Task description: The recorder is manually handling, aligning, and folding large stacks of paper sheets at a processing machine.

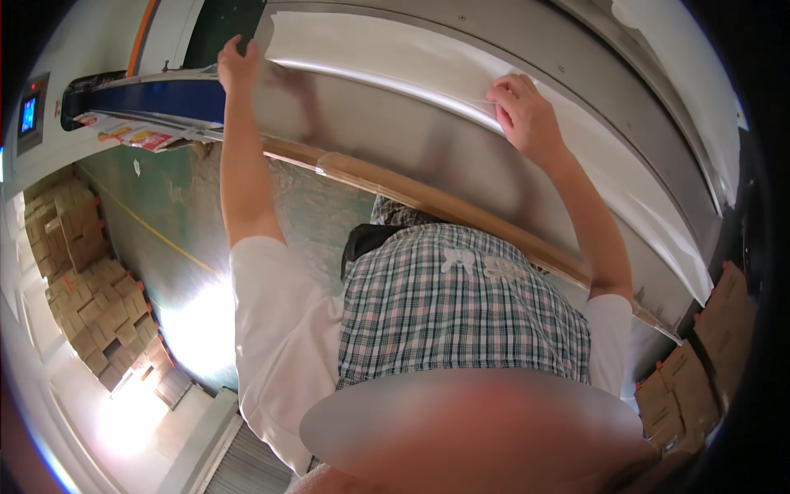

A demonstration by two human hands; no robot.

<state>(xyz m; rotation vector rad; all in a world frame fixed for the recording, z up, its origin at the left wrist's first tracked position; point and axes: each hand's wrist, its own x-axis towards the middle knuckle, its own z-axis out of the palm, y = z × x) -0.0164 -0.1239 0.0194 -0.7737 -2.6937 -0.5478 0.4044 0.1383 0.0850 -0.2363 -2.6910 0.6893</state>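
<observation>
Left hand point(239, 67): thumb and forefinger spread, gap between them, nothing visible in it. Right hand point(528, 119): thumb pressed to forefinger, pinching the near edge of the white sheet point(395, 56); other fingers curled. Exact grip partly hidden by the fingers.

Sheet runs from just right of the left fingertips, past the right fingers, then on well to their right. Its near edge bows, shiny, between the two hands. Can't tell if it's film or paper.

Grey metal panel point(387, 136) sits on the body side of the right fingers, shadows of the arms on it. Brown edge strip point(428, 193) is further toward the body, clear tape around it, below and between both hands. Grey machine beam point(502, 37) lies beyond the right fingertips.

Left of the left fingers: blue panel point(160, 100), colourful printed sheets point(140, 134) just under it, lit control screen point(30, 115) furthest out.
</observation>
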